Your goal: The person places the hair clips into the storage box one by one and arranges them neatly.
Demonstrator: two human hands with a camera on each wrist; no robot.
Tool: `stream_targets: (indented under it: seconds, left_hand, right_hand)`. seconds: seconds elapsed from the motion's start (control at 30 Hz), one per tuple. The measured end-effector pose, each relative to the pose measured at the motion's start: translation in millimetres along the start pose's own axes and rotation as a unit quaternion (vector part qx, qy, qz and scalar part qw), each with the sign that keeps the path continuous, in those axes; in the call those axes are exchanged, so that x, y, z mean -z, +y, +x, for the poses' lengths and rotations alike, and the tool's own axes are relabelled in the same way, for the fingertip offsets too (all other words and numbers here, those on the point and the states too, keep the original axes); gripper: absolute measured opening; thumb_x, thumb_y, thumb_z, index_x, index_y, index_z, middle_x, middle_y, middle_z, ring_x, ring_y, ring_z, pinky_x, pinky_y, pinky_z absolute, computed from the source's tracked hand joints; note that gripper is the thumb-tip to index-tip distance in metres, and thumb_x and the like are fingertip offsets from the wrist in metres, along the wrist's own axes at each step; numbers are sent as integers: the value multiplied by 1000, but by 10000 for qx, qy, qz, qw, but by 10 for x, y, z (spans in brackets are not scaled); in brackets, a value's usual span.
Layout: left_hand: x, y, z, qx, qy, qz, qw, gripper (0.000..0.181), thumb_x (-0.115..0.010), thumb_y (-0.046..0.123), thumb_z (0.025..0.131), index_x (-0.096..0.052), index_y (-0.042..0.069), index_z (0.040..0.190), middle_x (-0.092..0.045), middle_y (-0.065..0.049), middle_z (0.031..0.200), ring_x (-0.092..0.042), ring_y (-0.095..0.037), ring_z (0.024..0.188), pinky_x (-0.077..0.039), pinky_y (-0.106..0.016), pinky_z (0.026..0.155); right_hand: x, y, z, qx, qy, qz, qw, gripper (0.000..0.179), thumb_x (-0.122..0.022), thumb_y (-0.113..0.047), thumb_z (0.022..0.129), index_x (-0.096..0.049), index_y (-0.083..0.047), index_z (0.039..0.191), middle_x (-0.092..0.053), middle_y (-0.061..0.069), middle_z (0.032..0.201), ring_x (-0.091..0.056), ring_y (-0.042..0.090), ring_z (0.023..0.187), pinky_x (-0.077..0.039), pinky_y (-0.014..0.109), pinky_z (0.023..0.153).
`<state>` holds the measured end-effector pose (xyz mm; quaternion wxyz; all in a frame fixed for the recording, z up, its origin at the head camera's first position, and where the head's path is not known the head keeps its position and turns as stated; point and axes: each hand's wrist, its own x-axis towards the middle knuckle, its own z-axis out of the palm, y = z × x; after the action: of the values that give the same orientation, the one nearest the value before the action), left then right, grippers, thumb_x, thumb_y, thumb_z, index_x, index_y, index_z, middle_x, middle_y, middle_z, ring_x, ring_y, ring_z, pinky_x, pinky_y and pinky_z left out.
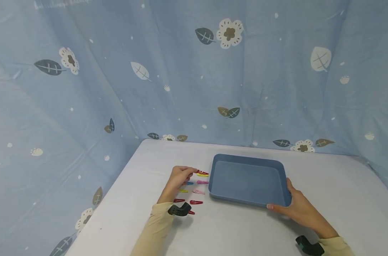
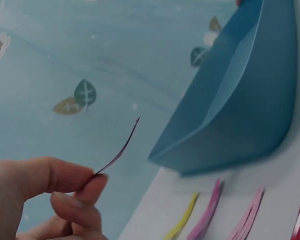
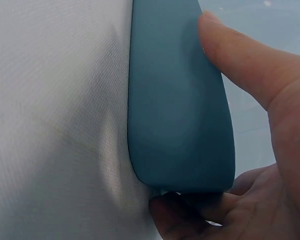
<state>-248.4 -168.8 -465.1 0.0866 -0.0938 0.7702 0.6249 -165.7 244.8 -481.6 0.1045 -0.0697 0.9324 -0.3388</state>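
My left hand pinches a red snap hair clip between thumb and fingertips, just left of the blue tray. The left wrist view shows this clip edge-on, a thin curved strip raised above the others. A yellow clip lies close beneath it in the head view. At the tray's near right corner, my right hand grips the wall, thumb over the rim and fingers around the side. The tray sits upright on the white table, and its inside is bare.
Two rough columns of hair clips lie left of the tray: purple, pink, red, blue and others. My left forearm partly covers them. A patterned blue curtain hangs behind the white table.
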Motion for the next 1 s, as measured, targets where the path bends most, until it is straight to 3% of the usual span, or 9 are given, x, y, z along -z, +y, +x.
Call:
stream_targets:
  seconds: [0.3, 0.53, 0.67, 0.87, 1.0]
  left_hand:
    - [-188, 72, -15, -80, -294, -1087, 9936, 28, -74, 20, 90, -69, -7, 96, -41, 5, 60, -29, -9, 52, -26, -21, 49]
    - [-343, 140, 5, -168, -345, -1602, 9863, 17, -73, 16, 92, -70, 4, 81, -42, 4, 60, -29, -8, 51, -25, -20, 48]
    - [-449, 173, 24, -167, -453, -1941, 9798, 12, -73, 12, 91, -73, 4, 82, -42, 5, 58, -26, -6, 49, -23, -19, 46]
    - [-587, 255, 36, -168, -712, -2268, 9712, 12, -71, 10, 92, -72, 3, 83, -40, 6, 58, -23, -6, 49, -22, -20, 46]
    - [-658, 305, 36, -201, -803, -2266, 9705, 14, -70, 11, 94, -70, 6, 81, -36, 5, 58, -20, -7, 48, -21, -20, 47]
  right_hand:
    - [4, 4, 4, 77, 30, -3, 10000, 128, -75, -50, 90, 11, 19, 155, -12, 50, 158, -28, 68, 140, -45, 72, 98]
    - [-1, -7, -6, 153, 55, 19, 9999, 127, -75, -50, 90, 11, 19, 155, -12, 50, 158, -27, 69, 140, -44, 73, 99]
    - [-3, 3, -10, 119, 33, 22, 9999, 128, -75, -50, 91, 11, 19, 155, -11, 50, 158, -27, 69, 140, -43, 73, 99]
    - [3, 7, -6, 138, 43, -43, 9999, 128, -75, -51, 90, 11, 20, 154, -14, 51, 157, -29, 69, 139, -44, 73, 99]
    - [10, -3, 3, 144, 36, -26, 9999, 128, -74, -52, 90, 11, 19, 154, -14, 50, 157, -29, 68, 140, -44, 73, 100]
